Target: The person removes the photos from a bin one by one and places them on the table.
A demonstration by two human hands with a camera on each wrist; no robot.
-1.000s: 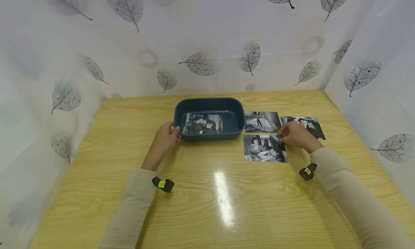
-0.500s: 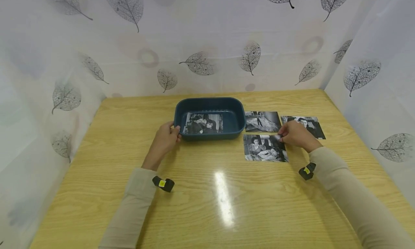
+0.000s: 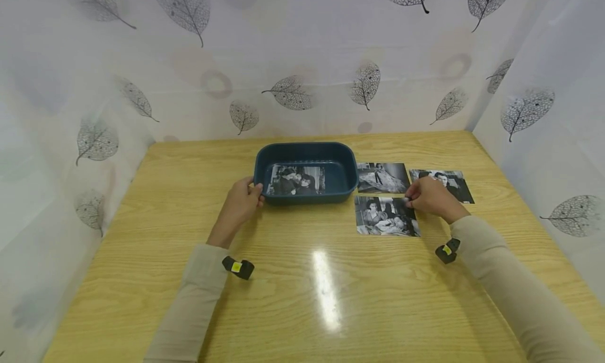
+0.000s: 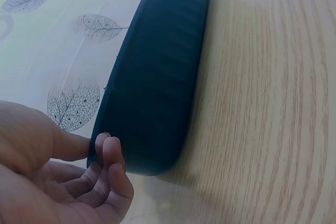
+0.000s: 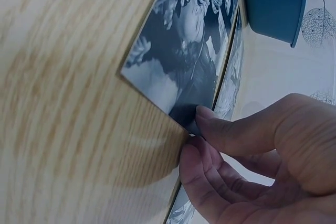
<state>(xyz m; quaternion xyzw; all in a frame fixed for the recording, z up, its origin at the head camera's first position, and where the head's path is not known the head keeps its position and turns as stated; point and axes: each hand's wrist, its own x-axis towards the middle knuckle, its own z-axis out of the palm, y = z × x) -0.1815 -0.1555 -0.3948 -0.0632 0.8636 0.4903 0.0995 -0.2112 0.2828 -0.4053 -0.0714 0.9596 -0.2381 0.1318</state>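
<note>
- Left hand (image 3: 238, 205): thumb and curled fingers grip the left end wall of the blue tray (image 3: 352, 174); no change over the last second, tray is just being steadied.
- Tray photo (image 3: 296, 180) lies flat inside, long axis left-right.
- Near photo (image 3: 385, 216): on the table (image 3: 283, 300), just right of the tray, long axis left-right, its far-right corner now lifted slightly.
- Right hand (image 3: 427, 196): fingertips pinch that corner, barely moved, so pickup looks just begun.

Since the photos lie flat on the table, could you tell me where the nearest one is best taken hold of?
At its far right corner, from the right. The nearest photo lies flat, so only an edge can be lifted; the right hand already has thumb and fingers at that corner, away from the tray.
</note>
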